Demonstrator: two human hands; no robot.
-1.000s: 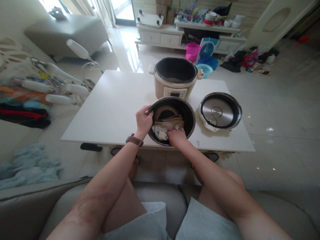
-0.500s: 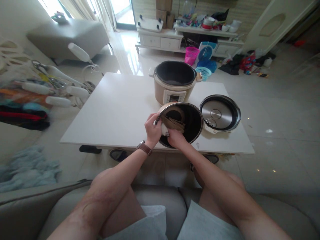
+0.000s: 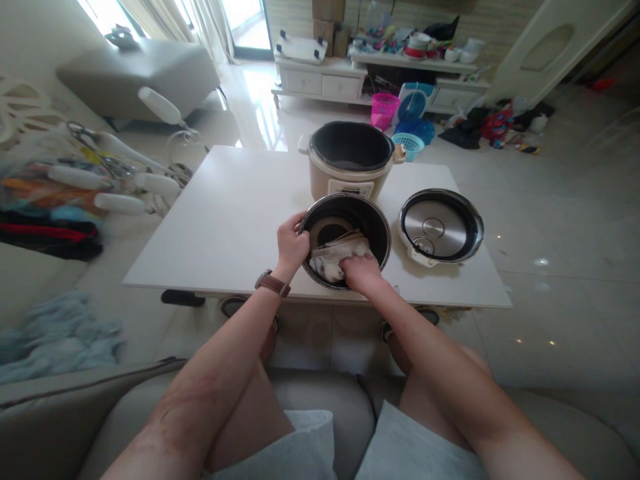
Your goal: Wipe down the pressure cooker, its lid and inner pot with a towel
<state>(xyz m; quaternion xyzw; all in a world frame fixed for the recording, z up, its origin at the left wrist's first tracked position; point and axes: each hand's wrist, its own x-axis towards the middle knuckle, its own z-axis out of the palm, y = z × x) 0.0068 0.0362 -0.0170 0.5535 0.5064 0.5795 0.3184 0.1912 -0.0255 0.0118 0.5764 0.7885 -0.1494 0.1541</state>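
Observation:
A dark inner pot stands on the white table near its front edge. My left hand, with a brown watch on the wrist, grips the pot's left rim. My right hand is inside the pot, closed on a white and beige cloth pressed against the pot's inner wall. Just behind the pot is the beige rice cooker body, open and without its lid.
The cooker's lid lies upside down on the table to the right of the pot. A drying rack with clothes stands at the left. Baskets and clutter lie on the floor beyond. My knees are under the table's front edge.
Half a second ago the pot was tipped up toward me; now it sits flat again. My right hand with the cloth has shifted to the near side of the pot.

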